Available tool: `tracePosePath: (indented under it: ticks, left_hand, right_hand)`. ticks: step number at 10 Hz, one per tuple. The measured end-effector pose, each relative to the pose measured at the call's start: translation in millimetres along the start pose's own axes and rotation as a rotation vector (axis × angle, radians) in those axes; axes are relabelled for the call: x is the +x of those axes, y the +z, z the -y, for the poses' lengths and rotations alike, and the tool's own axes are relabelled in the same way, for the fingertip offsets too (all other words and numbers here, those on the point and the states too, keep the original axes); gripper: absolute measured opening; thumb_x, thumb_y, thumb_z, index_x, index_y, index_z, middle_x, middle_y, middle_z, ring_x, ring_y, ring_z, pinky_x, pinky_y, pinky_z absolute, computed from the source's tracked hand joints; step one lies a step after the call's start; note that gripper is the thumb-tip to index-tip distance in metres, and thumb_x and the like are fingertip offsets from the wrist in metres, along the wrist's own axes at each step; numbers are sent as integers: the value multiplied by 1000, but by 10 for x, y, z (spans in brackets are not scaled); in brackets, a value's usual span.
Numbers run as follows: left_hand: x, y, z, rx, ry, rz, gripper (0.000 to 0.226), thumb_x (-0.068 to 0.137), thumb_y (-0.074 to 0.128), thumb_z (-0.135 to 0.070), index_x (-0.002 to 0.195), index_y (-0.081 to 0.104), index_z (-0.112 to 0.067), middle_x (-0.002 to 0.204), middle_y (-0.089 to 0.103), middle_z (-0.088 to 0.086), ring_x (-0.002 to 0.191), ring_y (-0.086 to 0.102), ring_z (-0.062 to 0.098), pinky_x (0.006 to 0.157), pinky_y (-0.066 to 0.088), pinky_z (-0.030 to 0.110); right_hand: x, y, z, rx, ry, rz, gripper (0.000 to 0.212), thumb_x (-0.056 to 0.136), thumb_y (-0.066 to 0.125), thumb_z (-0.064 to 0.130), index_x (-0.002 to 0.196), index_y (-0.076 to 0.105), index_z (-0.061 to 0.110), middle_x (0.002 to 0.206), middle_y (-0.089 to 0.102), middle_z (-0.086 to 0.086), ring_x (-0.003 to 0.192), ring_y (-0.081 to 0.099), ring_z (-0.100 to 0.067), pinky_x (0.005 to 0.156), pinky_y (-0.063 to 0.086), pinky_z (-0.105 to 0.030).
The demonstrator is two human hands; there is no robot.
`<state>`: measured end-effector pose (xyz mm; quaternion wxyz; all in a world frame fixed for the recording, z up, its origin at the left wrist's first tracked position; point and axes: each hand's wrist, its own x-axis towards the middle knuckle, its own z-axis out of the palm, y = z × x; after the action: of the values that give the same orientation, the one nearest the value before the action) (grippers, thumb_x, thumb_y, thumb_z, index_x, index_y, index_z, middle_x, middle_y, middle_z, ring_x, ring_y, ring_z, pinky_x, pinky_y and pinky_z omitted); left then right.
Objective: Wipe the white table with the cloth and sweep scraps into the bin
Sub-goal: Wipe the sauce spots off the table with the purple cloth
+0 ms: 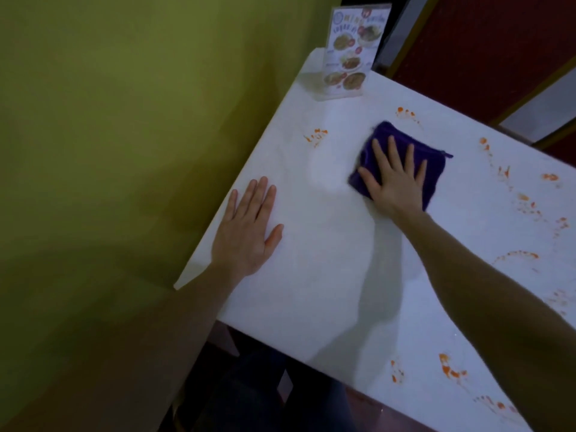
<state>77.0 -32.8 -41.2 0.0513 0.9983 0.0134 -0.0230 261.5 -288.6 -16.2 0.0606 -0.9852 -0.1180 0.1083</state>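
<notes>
A folded purple cloth [433, 163] lies on the white table [327, 275], toward its far side. My right hand [394, 179] presses flat on the cloth with fingers spread. My left hand [246, 229] rests palm down on the bare tabletop near the left edge, holding nothing. Orange smears mark the table: one [316, 136] left of the cloth, one [405, 113] beyond it, several [530, 207] along the right side and more [448, 369] near the front edge. No bin is in view.
A clear menu stand [349, 54] with food pictures stands at the table's far corner. A green wall [124, 120] runs close along the table's left edge. Dark red panels [483, 42] lie behind the table. My legs [265, 385] show below the front edge.
</notes>
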Motion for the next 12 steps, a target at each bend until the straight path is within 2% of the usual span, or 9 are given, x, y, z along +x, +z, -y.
tracePosePath:
  ticks: [1, 2, 3, 4, 6, 8, 10, 11, 12]
  left_hand:
    - [-9, -5, 8, 2, -3, 2, 71, 100, 19, -51, 158, 10, -11, 166, 6, 7, 154, 4, 23, 123, 11, 48]
    - [-16, -21, -1, 4, -2, 4, 71, 100, 17, -51, 158, 10, -11, 166, 6, 8, 153, 5, 23, 123, 12, 48]
    - [-12, -22, -10, 3, -2, 9, 71, 100, 17, -52, 158, 9, -12, 166, 5, 8, 154, 3, 23, 123, 11, 48]
    - [-4, -19, -7, -10, -1, 8, 71, 100, 16, -52, 158, 9, -12, 166, 5, 8, 154, 3, 23, 123, 11, 48]
    - [6, -10, 10, -20, -1, -3, 71, 101, 18, -52, 158, 8, -12, 166, 4, 7, 154, 2, 23, 123, 10, 48]
    - [-11, -27, 19, -10, -1, 5, 70, 100, 16, -52, 158, 9, -12, 166, 6, 8, 154, 3, 23, 123, 11, 48]
    - [-27, -22, 7, -30, -25, 5, 75, 100, 17, -54, 158, 8, -8, 166, 8, 10, 153, 4, 22, 123, 12, 47]
    - [-25, -24, 3, -33, -33, -1, 75, 99, 17, -55, 158, 8, -8, 166, 5, 11, 153, 3, 24, 124, 12, 47]
    - [-24, -17, 11, -27, -38, -10, 75, 99, 18, -55, 158, 9, -9, 166, 4, 12, 153, 2, 27, 123, 11, 48]
  right_hand:
    - [317, 45, 608, -15, -76, 9, 66, 96, 24, 64, 155, 7, 40, 165, 0, 7, 150, -6, -36, 117, -6, -60]
    - [155, 144, 1083, -84, -348, 39, 62, 98, 23, 58, 156, 8, 39, 165, 4, 6, 150, -4, -36, 117, -6, -59]
    - [-200, 232, 1046, -137, -541, 57, 61, 99, 20, 55, 156, 8, 38, 165, 6, 5, 150, -2, -33, 119, -4, -57]
    - [-549, 270, 633, -138, -589, 70, 61, 98, 21, 54, 156, 11, 38, 164, 6, 7, 151, -2, -29, 120, -4, -54]
    - [-513, 87, -47, -104, -284, 41, 63, 94, 23, 56, 154, 16, 40, 164, 11, 7, 151, 6, -30, 119, 4, -56]
    - [223, 56, 770, -25, -124, 12, 58, 101, 23, 51, 155, 7, 40, 165, 2, 8, 150, -4, -33, 118, -5, -58]
    - [-236, 243, 1143, -156, -610, 78, 60, 97, 16, 53, 156, 9, 38, 165, 5, 8, 151, -5, -31, 118, -6, -57]
    - [-544, 287, 711, -182, -699, 75, 59, 99, 21, 51, 156, 12, 37, 164, 7, 8, 151, -3, -28, 119, -5, -55]
    - [-684, 244, 221, -160, -625, 45, 60, 97, 29, 51, 154, 17, 39, 163, 13, 8, 151, 6, -26, 119, 4, -56]
